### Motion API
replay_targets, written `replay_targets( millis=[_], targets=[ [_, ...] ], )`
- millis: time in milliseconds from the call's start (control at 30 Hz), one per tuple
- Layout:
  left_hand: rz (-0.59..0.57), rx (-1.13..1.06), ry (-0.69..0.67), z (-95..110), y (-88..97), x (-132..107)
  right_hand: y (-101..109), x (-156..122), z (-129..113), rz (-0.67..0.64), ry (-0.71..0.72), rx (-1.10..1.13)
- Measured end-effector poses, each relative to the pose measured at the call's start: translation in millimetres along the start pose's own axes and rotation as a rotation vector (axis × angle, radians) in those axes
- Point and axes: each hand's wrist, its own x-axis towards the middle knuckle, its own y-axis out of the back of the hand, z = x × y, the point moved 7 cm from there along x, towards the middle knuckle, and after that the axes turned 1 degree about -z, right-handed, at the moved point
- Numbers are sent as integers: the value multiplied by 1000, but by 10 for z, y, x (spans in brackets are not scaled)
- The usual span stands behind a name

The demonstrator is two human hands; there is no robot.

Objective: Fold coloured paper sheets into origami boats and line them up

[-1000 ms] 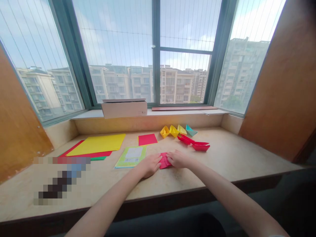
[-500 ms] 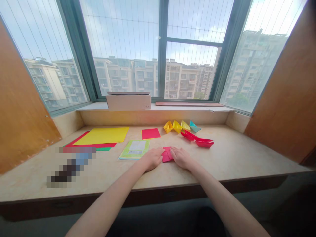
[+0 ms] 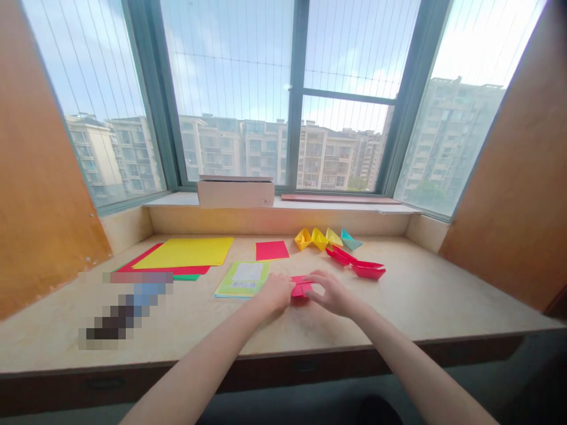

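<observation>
A small piece of folded red paper [image 3: 302,288] lies on the countertop between my two hands. My left hand [image 3: 275,294] grips its left edge, the fingers curled and partly hidden from me. From the other side my right hand [image 3: 333,295] arches over the paper, with thumb and fingertips on its right part. Behind my right hand are two red folded paper boats [image 3: 368,270]. Close to my left hand lies a pack of paper with a green cover and white label [image 3: 243,278].
A row of yellow paper boats [image 3: 319,238] and a blue one [image 3: 351,239] stands at the back. A red square sheet [image 3: 271,250] lies left of them. Large yellow sheets [image 3: 183,252] overlap red ones at left. A white box [image 3: 235,193] sits on the sill.
My right hand has lifted from lying flat into an arch, thumb and fingers now parted around the paper's right side. My left hand stays at the left edge. The view has tilted up slightly.
</observation>
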Motion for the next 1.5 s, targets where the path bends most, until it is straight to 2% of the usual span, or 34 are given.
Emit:
replay_targets(
  millis=[67,133,200,300,400,500,567,600,633,667,733,767,800,867,1000,1167,1333,1500],
  targets=[
    [-15,17,35,-11,9,53,-53,-42,-117,-36,193,5],
    [-24,2,54,-43,33,96,-127,-44,-110,-64,292,-125],
    [-28,-49,59,-97,73,126,-162,16,-12,-73,318,-234],
    [-7,-176,77,-237,156,182,-98,187,167,-44,343,-281],
    [111,-340,154,-448,256,282,30,410,310,43,376,-243],
    [235,-533,247,-657,269,362,183,605,468,284,301,8],
    [250,-663,264,-721,197,373,214,643,595,463,211,204],
    [235,-734,257,-724,145,363,187,639,635,509,182,258],
    [217,-797,249,-716,93,343,137,632,645,508,175,266],
    [192,-865,232,-691,43,319,63,626,619,450,201,238],
    [167,-1162,268,-665,-62,256,-81,590,525,286,293,133],
    [200,-1248,309,-672,-85,222,-94,560,515,265,290,117],
    [247,-1302,358,-686,-95,191,-58,530,537,297,241,138],
    [343,-1339,428,-698,-88,150,43,469,611,391,90,253],
    [431,-1350,407,-610,-44,150,36,438,572,336,-66,399],
    [360,-1425,368,-467,-63,153,-67,450,547,298,-153,519],
    [362,-1488,351,-470,-26,147,-42,423,607,278,-203,679],
    [210,-1510,316,-413,-46,158,57,404,626,361,-178,703]
  ],
)
